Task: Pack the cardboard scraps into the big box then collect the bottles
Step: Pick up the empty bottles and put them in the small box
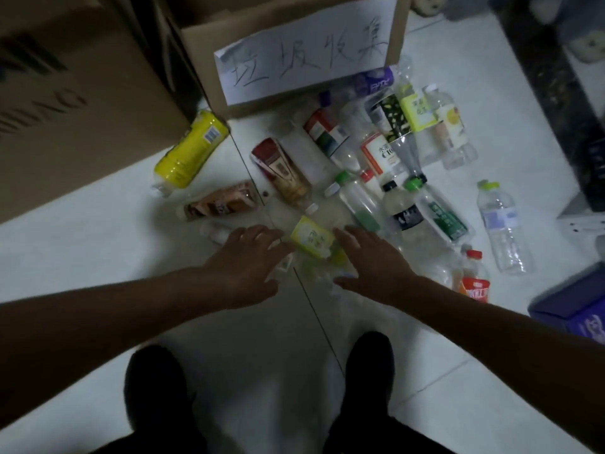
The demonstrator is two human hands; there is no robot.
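Several empty plastic bottles lie scattered on the white tiled floor. A clear bottle with a yellow-green label (312, 236) lies nearest, between my two hands. My left hand (247, 260) hovers just left of it, palm down, fingers spread. My right hand (368, 262) is just right of it, also spread and holding nothing. A cardboard box (203, 60) with a handwritten white paper sign (304, 57) stands behind the bottles. A bigger cardboard box (82, 109) stands at the left. No cardboard scraps are visible.
A yellow bottle (191, 149) lies against the big box. A clear water bottle (502, 224) and a red-labelled bottle (474, 280) lie to the right. A purple box (576, 306) sits at the right edge, a dark cabinet (556, 93) behind it. My dark shoes (157, 388) stand on the tiles below.
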